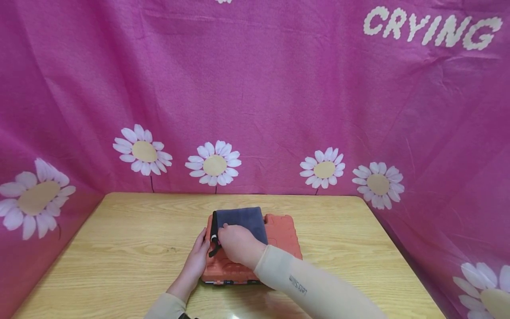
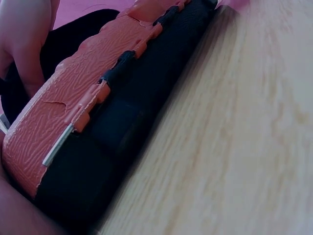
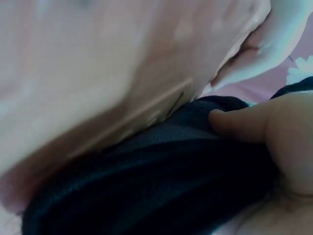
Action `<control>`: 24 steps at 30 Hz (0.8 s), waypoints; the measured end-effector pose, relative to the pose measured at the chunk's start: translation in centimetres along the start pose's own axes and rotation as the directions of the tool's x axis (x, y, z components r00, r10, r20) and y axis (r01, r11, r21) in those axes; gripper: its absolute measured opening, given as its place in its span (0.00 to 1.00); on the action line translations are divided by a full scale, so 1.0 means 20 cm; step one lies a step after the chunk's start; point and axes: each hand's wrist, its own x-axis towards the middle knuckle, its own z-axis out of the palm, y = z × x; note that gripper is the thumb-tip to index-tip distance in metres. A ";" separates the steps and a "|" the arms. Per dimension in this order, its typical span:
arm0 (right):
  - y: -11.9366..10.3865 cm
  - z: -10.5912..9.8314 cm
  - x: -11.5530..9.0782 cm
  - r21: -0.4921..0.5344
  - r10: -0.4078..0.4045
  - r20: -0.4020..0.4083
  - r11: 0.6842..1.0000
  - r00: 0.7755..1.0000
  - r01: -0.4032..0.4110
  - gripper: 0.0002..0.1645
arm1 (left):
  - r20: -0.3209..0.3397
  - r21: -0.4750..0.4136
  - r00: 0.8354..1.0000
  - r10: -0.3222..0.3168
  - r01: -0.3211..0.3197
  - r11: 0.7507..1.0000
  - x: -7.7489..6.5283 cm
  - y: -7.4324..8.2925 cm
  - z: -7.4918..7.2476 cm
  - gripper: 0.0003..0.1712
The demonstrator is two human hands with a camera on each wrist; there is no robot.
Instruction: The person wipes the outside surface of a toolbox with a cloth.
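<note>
On a wood-grained worktop, before a magenta daisy-print curtain, a person works at an orange case lying flat, a dark blue fabric piece across the left and middle of its lid. The right hand pinches the fabric near a black band along its left side, thumb pressed on the cloth in the right wrist view. The left hand rests against the case's left edge, its fingers extended; whether the tips tuck underneath, I cannot tell from where I stand.

The fabric looks soft, limp and light, unlikely to break and apt to bunch, so a broad grip close to the band should keep it flatter than a pinch at mid-cloth. The case, textured above and with a black lower half, appears stiff and probably the heavier of the two; its opposite sides offer the surest hold, and its grained lid seems unlikely to slip.
</note>
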 end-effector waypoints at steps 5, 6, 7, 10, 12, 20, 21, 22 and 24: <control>-0.03 0.00 -0.05 -0.039 0.006 0.004 0.999 1.000 -0.006 0.24 | -0.009 0.002 1.000 -0.006 0.006 1.000 0.00 0.00 0.00 0.33; -0.04 0.01 -0.06 -0.040 0.009 0.004 0.999 1.000 -0.009 0.25 | -0.003 -0.012 1.000 -0.006 0.006 1.000 0.00 0.00 0.01 0.33; -0.04 0.01 -0.07 -0.043 0.011 0.005 0.999 1.000 -0.011 0.25 | -0.005 -0.009 1.000 -0.009 0.009 1.000 0.00 0.00 0.01 0.33; -0.06 0.01 -0.10 -0.036 0.014 0.017 0.999 1.000 -0.014 0.27 | -0.007 -0.007 1.000 -0.013 0.013 1.000 -0.01 0.01 0.01 0.33; -0.07 0.01 -0.12 -0.036 0.012 0.034 0.999 0.999 -0.011 0.28 | -0.025 0.021 0.999 -0.028 0.029 0.999 -0.01 0.01 0.00 0.33; -0.11 -0.01 -0.21 -0.058 -0.032 0.052 0.998 0.998 0.035 0.29 | -0.058 0.063 0.997 -0.050 0.054 0.997 -0.02 0.02 0.01 0.33; -0.12 0.00 -0.22 -0.070 -0.036 0.046 0.997 0.998 0.039 0.28 | -0.056 0.061 0.997 -0.053 0.056 0.997 -0.02 0.02 0.01 0.33; -0.12 0.00 -0.23 -0.076 -0.040 0.036 0.996 0.999 0.043 0.27 | -0.054 0.055 0.997 -0.054 0.057 0.997 -0.02 0.02 0.01 0.33; -0.13 0.01 -0.25 -0.084 -0.046 0.009 0.995 0.999 0.047 0.25 | -0.052 0.048 0.997 -0.058 0.060 0.997 -0.02 0.02 0.01 0.33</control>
